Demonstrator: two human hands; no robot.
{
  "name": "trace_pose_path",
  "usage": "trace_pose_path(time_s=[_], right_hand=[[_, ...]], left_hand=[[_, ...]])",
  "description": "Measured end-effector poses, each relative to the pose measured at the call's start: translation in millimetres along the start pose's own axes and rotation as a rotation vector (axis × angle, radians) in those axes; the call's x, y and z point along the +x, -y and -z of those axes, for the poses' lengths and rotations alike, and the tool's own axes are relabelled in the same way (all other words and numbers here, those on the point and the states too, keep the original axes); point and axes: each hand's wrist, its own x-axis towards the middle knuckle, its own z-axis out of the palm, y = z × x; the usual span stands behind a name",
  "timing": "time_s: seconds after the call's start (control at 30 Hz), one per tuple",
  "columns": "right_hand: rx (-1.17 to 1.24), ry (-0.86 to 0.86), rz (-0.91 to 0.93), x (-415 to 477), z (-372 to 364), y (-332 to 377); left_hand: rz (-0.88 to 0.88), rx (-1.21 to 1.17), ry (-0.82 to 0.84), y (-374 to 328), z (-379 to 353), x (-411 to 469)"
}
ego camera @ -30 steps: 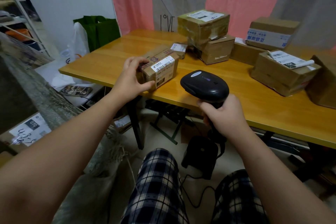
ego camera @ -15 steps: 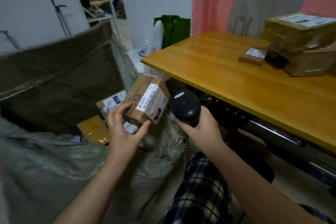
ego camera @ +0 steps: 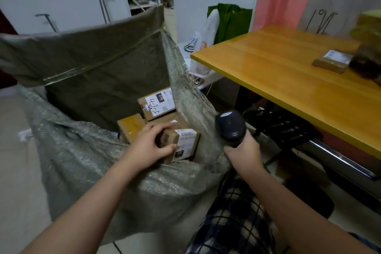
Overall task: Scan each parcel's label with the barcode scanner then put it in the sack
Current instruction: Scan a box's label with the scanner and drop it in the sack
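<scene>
Cardboard parcel [ego camera: 181, 145] in my left hand [ego camera: 147, 147], fingers curled round it inside the sack [ego camera: 86, 156], right hand [ego camera: 243, 153] gripping the scanner [ego camera: 230, 128]

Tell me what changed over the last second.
The left hand carried the small parcel off the table, leftward and down into the sack, among other parcels; it still grips it. The right hand, still holding the scanner, followed to the sack's rim. The flat parcel on the table stayed put.
</scene>
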Motion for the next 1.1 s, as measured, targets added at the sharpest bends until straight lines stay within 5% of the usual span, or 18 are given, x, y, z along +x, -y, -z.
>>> trace_pose_path(time_s=[0.23,0.43,0.77,1.1], right_hand=[[0.124,-0.134,0.087,-19.6,26.8,1.4],[0.095,-0.102,0.093,-17.2,37.8,-4.3],[0.14,-0.213,0.117,-5.5,89.9,-1.7],[0.17,-0.579,0.008,-3.6,251.4,-11.2]], left_hand=[[0.23,0.59,0.112,-12.8,-3.4,10.7],[0.189,0.37,0.187,-29.2,-11.8,21.5],[-0.236,0.258,-0.051,-127.2,-24.5,59.4],[-0.61,0.054,0.12,-304.8,-101.3,97.5]])
